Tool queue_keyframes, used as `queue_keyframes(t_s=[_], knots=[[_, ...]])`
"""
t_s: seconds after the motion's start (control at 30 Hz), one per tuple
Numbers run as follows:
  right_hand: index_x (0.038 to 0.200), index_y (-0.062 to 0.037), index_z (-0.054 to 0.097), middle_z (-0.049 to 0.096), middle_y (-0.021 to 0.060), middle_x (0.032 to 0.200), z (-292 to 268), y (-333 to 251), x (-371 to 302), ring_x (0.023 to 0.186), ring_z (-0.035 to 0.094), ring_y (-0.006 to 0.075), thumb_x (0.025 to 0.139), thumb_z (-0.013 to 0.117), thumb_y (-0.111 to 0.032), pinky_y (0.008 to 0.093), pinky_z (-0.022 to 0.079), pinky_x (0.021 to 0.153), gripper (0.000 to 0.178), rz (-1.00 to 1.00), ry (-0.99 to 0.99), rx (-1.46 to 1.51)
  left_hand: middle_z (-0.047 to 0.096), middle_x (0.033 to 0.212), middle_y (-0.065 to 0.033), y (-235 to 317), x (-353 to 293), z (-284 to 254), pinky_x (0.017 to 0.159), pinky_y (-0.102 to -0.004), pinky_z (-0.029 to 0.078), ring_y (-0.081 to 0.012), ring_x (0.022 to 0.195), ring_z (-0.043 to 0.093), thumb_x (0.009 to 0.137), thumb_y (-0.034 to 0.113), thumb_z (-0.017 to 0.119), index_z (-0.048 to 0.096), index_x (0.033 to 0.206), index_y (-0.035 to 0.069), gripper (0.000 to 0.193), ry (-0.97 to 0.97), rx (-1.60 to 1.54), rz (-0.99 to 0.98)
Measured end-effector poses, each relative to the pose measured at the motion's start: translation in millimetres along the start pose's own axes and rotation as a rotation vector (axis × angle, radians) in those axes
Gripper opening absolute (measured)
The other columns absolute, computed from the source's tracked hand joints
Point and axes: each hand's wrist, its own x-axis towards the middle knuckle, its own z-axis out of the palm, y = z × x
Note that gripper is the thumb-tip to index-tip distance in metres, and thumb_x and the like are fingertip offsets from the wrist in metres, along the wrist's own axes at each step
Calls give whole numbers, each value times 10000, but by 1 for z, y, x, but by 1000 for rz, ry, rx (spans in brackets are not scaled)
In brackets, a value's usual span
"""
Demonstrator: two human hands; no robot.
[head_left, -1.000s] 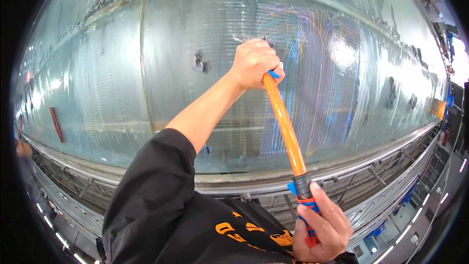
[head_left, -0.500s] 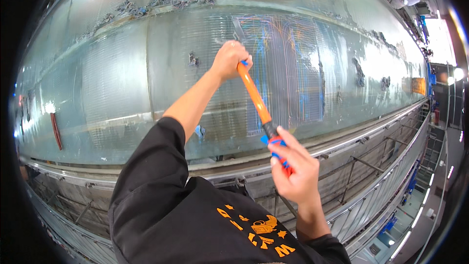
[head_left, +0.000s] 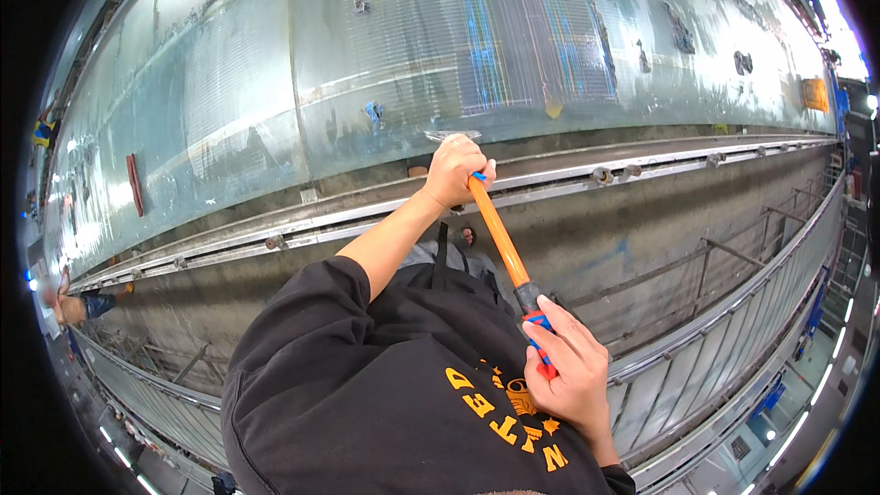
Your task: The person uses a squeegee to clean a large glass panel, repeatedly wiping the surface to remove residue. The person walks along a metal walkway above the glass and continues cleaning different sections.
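Note:
Across my front runs a long-handled scraper (head_left: 501,234) with an orange pole and a red-and-blue grip. My left hand (head_left: 458,171) is wrapped round its upper end, just behind the thin, wide head (head_left: 454,137). Lower down, my right hand (head_left: 570,371) is closed round the red-and-blue grip. The head lies by the near edge of a large, wet, glassy panel (head_left: 243,147). On the panel, beyond my left hand, is a dark rectangle with blue and orange lines (head_left: 522,55). A small blue scrap (head_left: 373,113) lies left of the head.
A metal rail (head_left: 348,211) runs along the panel's near side, above a concrete walkway (head_left: 623,257). Behind it stands a railing (head_left: 697,357). Dark clumps (head_left: 678,27), a reddish strip (head_left: 136,185) and an orange block (head_left: 814,94) lie on the panel. Another person (head_left: 78,304) is at far left.
Both hands and the scraper have come back toward me; its head has moved from the panel's middle to its near edge. My view has shifted, showing more walkway.

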Motion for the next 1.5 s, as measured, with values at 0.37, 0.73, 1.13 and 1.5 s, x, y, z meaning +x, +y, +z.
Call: queue_keyframes(t_s=[0.37,0.73,1.13,1.5], knots=[[1037,-40,825,756,272,1265,-20,-13,85,1054,794,409,702,766,49,406,642,887,351,81,-78,46,481,564,-84,-42,38,3,563,-418,462,-321,531,524,755,73,745,445,551,105,363,-39,-53,2],[873,-69,818,763,334,1203,-18,8,251,965,818,425,655,747,57,385,661,777,262,19,-117,-8,466,551,-41,-182,164,-6,548,-391,457,-277,527,524,648,124,762,453,548,160,326,48,-1,50],[902,-24,814,768,311,1247,40,27,456,1031,817,367,731,750,91,382,638,886,216,45,94,-139,537,589,-19,-382,337,-24,574,-378,474,-273,584,560,653,130,741,490,592,154,260,178,80,188],[1096,10,817,707,279,1406,32,29,333,1207,755,372,806,796,39,414,582,1045,293,32,35,119,567,646,-36,-290,256,-23,732,-420,518,-288,700,594,775,129,788,535,603,139,306,18,123,205]])
